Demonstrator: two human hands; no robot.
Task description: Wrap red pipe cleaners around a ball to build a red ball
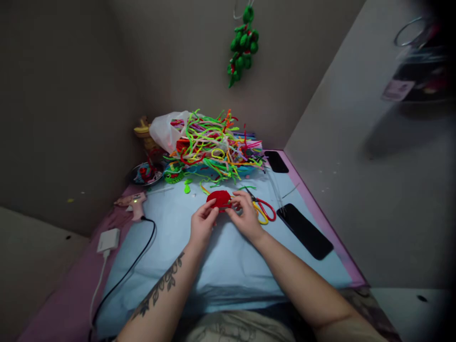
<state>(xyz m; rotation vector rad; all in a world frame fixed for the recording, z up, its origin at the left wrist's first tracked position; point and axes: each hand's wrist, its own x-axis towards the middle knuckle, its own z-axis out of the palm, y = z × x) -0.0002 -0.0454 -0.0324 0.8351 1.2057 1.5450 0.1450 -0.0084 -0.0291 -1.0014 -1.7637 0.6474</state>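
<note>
A small red fuzzy piece (218,198), wound from pipe cleaner, is held between both hands above the light blue cloth (185,256). My left hand (202,224) pinches its left edge with thumb and fingers closed. My right hand (245,216) grips its right side, fingers curled round it. A tattoo runs along my left forearm.
A tangled heap of coloured pipe cleaners (213,147) lies at the back, beside a white plastic bag (166,129). Red and yellow scissors (262,209) rest right of my hands. Two dark phones (304,231) (276,161) lie on the right. A pink glue gun (135,203) with its black cord sits left, near a white adapter (108,240). A green ornament (242,45) hangs on the wall.
</note>
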